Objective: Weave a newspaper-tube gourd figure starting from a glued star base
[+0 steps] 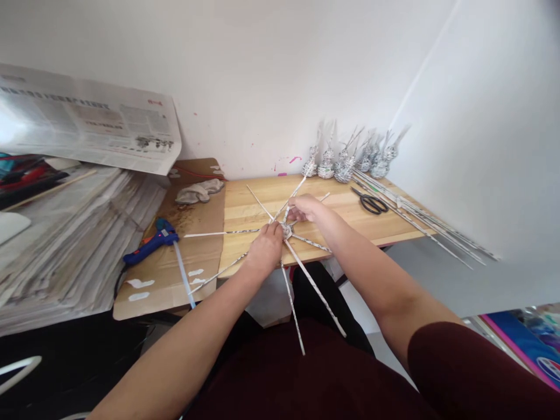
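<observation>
over the table (pixel 236 210), right fingers (pixel 294 205) pinch a paper rod (pixel 286 214), left fingers (pixel 275 228) its hub (pixel 287 232); newspaper headline (pixel 56 100) blurred.

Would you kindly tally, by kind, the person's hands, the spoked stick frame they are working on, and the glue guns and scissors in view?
Hands (left hand, right hand): 2
Spoked stick frame: 1
Blue glue gun: 1
Pair of scissors: 1
Total: 5
</observation>
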A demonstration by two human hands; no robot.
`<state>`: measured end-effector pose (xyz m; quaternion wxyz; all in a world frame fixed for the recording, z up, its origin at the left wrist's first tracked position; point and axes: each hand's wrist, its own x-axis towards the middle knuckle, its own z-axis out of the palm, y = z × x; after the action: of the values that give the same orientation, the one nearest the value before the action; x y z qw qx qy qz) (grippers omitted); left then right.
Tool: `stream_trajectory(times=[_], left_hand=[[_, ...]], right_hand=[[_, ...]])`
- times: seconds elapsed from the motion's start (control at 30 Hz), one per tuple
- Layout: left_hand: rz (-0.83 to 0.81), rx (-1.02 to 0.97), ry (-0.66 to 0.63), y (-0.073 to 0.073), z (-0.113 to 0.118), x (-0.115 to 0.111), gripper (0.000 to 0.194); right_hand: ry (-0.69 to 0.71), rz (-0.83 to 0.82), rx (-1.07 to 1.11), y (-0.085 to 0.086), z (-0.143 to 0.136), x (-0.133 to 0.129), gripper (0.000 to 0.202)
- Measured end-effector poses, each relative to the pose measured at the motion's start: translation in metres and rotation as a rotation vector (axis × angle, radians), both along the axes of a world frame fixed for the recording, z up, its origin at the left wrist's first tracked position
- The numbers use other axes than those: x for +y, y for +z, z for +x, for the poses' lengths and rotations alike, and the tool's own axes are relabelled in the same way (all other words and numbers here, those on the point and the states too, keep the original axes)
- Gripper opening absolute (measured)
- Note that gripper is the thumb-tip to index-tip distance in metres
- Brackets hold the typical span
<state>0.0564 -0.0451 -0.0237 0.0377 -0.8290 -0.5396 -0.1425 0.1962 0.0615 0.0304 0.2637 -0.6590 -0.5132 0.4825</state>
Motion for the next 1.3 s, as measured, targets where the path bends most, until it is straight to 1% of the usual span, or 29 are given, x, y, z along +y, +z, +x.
stream_trajectory(times=[0.07,0.13,0.27,0.4,0.47,0.57,0.63,0.7,0.77,0.87,0.97,1.03,1.13,1.23,1.3], left_hand=[[-0.011,-0.005,0.017,0.002,0.001,-0.001,0.042],[-0.032,0.009,0.025,0.004,0.002,-0.002,0.043],[-0.072,0.058,0.028,0.008,0.003,-0.002,0.038],[-0.070,0.065,0.019,0.010,0.004,-0.002,0.040],[-0.073,0.069,0.019,0.011,0.005,-0.002,0.041],[-0.079,0.100,0.020,0.014,0.006,-0.003,0.041],[-0.078,0.132,0.020,0.015,0.007,-0.004,0.041],[-0.075,0.158,0.025,0.014,0.007,-0.003,0.041],[-0.066,0.171,0.022,0.012,0.007,-0.002,0.042],[-0.056,0.168,0.010,0.010,0.007,-0.001,0.042],[-0.071,0.161,0.004,0.012,0.006,-0.001,0.042],[-0.080,0.162,0.001,0.014,0.006,-0.003,0.042],[-0.075,0.159,-0.004,0.015,0.005,-0.003,0.043],[-0.066,0.147,-0.006,0.015,0.005,-0.003,0.043],[-0.070,0.144,-0.007,0.014,0.005,-0.003,0.042]], right_hand=[[0.042,-0.008,0.056,0.000,0.002,-0.010,0.012],[0.079,-0.013,0.117,-0.001,0.002,-0.016,0.013],[0.170,0.002,0.234,-0.003,0.006,-0.018,0.003],[0.261,0.000,0.318,-0.008,0.014,-0.017,0.019],[0.249,0.031,0.368,-0.011,0.018,-0.016,0.024],[0.175,0.160,0.380,-0.018,0.021,-0.015,0.025],[0.191,0.264,0.303,-0.023,0.021,-0.012,0.027],[0.278,0.384,0.161,-0.028,0.021,-0.008,0.030],[0.382,0.528,-0.037,-0.031,0.019,-0.004,0.028],[0.511,0.731,-0.331,-0.033,0.017,0.001,0.023],[0.617,0.839,-0.514,-0.029,0.014,0.002,0.017],[0.613,0.832,-0.619,-0.025,0.012,0.000,0.013],[0.593,0.734,-0.752,-0.017,0.011,-0.004,0.016],[0.632,0.656,-0.803,-0.011,0.011,-0.007,0.021],[0.627,0.637,-0.801,-0.009,0.011,-0.008,0.021]])
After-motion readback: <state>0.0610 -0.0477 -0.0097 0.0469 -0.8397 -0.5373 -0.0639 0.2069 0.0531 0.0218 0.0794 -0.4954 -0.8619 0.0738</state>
